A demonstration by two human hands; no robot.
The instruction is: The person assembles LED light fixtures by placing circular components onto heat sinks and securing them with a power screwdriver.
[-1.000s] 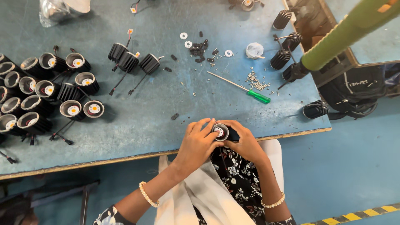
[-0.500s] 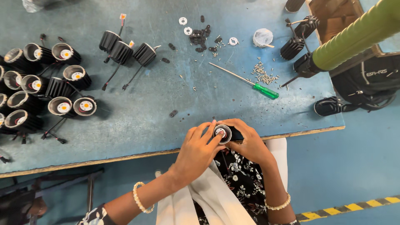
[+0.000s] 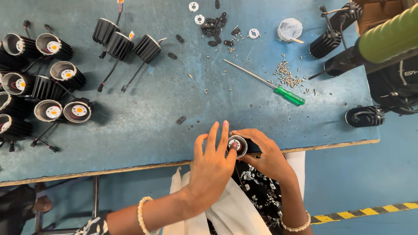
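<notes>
At the counter's [image 3: 143,130] near edge, 6 o'clock: you hold one black lamp housing [image 3: 238,146] in both hands.
Your right hand [image 3: 265,154] grips the housing's finned body; your left hand [image 3: 213,167] rests on its rim, fingers splayed, thumb pressing into the reflector. Risk: the housing overhangs the edge, so a slip drops it to the floor. Green-handled screwdriver [image 3: 265,85] and loose screws [image 3: 287,78] lie at 1 o'clock, well apart.
</notes>
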